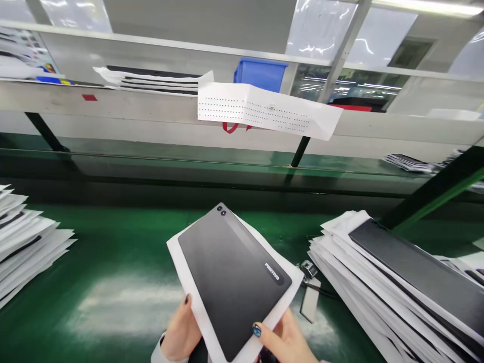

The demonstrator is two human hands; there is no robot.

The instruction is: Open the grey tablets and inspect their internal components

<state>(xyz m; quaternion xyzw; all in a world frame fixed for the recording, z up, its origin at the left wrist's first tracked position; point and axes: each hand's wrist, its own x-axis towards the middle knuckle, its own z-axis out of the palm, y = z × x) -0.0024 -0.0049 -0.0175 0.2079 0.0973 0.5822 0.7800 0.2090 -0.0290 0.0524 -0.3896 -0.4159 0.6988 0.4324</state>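
The right hand pinches a white sheet bearing a grey panel, above the green bench; the left hand touches the sheet's left edge (fingers hidden, grip unclear); probably light, stiff and slippery, the panel suits holding by its rims

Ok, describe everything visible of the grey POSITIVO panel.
The grey panel is a flat, matte-looking rectangle, set diagonally in view, with two dark lens-like circles in its far corner and pale POSITIVO lettering at the right. It lies on a white sheet over the green table. The right hand has its thumb on the near edge.
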